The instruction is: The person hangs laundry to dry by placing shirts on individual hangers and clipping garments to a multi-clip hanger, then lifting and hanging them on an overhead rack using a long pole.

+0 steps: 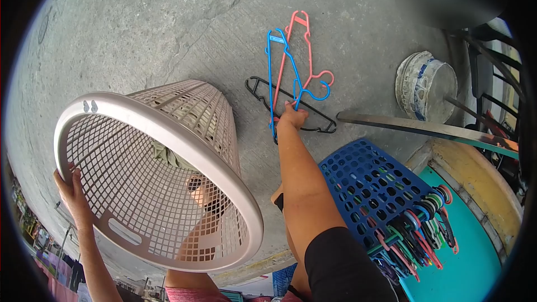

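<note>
Floor (168,17) holds three hangers (277,39), right hand (293,116) at them, grip unclear; left hand (74,194) clasps one hamper (168,132).

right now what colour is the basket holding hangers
The basket is dark blue, best in the head view.

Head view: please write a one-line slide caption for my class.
Left hand on the basket rim, right hand at hangers on the ground.

The right arm (305,176) wears a plain black sleeve (344,260) — left hand (74,196) and right hand (292,117) bare — and pinkish-red cloth (194,295) shows at the thigh (191,279).
</note>
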`<state>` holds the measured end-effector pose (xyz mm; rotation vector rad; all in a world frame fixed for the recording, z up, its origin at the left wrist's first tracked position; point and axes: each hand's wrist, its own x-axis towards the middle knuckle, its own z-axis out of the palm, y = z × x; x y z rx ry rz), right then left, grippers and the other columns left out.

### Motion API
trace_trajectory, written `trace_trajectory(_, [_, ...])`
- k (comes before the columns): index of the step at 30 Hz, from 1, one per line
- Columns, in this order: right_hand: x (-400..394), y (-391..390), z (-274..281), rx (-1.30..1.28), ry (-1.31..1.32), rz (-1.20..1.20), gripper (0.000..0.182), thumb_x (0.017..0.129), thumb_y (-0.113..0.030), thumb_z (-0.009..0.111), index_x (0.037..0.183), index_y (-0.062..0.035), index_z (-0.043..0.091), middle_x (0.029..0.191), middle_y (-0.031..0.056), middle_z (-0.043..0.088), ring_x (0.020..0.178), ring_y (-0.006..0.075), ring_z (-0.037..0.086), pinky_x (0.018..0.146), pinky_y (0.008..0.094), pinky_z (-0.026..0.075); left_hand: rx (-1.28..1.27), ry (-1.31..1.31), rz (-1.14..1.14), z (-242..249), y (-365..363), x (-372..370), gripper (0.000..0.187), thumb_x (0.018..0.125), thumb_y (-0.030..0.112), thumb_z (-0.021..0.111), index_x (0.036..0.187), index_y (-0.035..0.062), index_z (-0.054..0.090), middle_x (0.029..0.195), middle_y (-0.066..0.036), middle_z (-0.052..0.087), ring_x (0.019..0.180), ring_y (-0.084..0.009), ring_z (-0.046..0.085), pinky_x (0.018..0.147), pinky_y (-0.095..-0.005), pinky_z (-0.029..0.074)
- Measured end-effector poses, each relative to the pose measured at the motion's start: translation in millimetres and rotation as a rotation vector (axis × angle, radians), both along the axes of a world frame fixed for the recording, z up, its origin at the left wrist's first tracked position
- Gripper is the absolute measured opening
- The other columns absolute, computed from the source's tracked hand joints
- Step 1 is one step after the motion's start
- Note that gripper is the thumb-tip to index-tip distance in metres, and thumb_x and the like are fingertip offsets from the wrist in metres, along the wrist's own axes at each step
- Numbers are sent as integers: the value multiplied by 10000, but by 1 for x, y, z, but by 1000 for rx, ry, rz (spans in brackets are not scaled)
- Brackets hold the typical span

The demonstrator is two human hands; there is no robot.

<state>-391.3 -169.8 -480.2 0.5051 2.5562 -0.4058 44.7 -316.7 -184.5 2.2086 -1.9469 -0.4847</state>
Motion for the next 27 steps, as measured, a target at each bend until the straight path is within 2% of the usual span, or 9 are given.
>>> trace_trajectory(3, [2, -7, 9, 12, 109, 72, 473, 634, -326, 709, 947, -38, 503, 912, 134, 577, 837, 292, 570, 775, 440, 417, -2, 1, 2, 0, 0, 1, 290, 862, 168, 497, 1102, 34, 404, 998, -112, 559, 876, -183, 537, 778, -309, 419])
trace_trajectory(5, [4, -7, 28, 196, 57, 392, 424, 688, -335, 647, 952, -38, 501, 969, 128, 560, 887, 285, 555, 827, 449, 374, 13, 14, 21, 0, 1, -2, 291, 862, 167, 497, 1104, 34, 405, 1000, -113, 560, 879, -186, 537, 782, -309, 418])
trace_trajectory(9, [5, 15, 22, 209, 208, 744, 364, 755, -344, 543, 967, -54, 482, 895, 142, 592, 806, 294, 581, 864, 459, 329, 1, -7, 29, 1, 1, -5, 293, 858, 168, 506, 1099, 38, 402, 994, -117, 569, 878, -202, 554, 780, -318, 420])
trace_trajectory(11, [3, 26, 27, 251, 7, 976, 304, 791, -341, 459, 941, -77, 479, 786, 159, 611, 713, 322, 590, 790, 460, 385, 4, -31, 16, 0, 1, -3, 286, 859, 172, 505, 1092, 41, 403, 987, -126, 573, 893, -211, 558, 780, -327, 419])
trace_trajectory(17, [4, 49, 80, -44, 26, 810, 301, 797, -351, 447, 912, -74, 464, 731, 211, 594, 668, 381, 569, 624, 488, 426, 39, -75, 36, 6, -2, -20, 266, 857, 191, 499, 1056, 33, 419, 1003, -147, 577, 935, -265, 560, 783, -359, 417])
trace_trajectory(19, [3, 52, 114, -128, 74, 826, 261, 812, -320, 467, 896, -73, 459, 642, 166, 573, 596, 326, 582, 552, 425, 448, 71, -84, 39, 12, -2, -31, 277, 858, 200, 497, 1064, 34, 416, 1013, -142, 573, 944, -282, 554, 787, -368, 414])
trace_trajectory(21, [2, 48, 168, -685, -190, 315, 180, 821, -247, 505, 868, -81, 450, 552, 74, 489, 496, 208, 547, 436, 316, 423, 105, 202, 19, 10, -4, -27, 296, 841, 185, 518, 1096, 61, 432, 1019, -70, 583, 876, -177, 559, 752, -311, 422])
trace_trajectory(24, [-4, 59, 241, -911, -356, 41, 125, 828, -173, 511, 785, -78, 443, 501, 9, 403, 399, 90, 397, 365, 215, 315, 559, 588, 344, 42, -22, -49, 354, 762, 45, 524, 1109, 102, 484, 1069, -33, 558, 787, -90, 509, 669, -231, 410])
trace_trajectory(27, [4, 51, 347, -867, -347, 136, 136, 833, -163, 512, 771, -74, 430, 490, 14, 399, 369, 88, 363, 348, 215, 294, 827, 899, 533, 49, -16, -49, 466, 672, -57, 479, 1118, 80, 492, 1099, -82, 529, 860, -139, 509, 685, -237, 427])
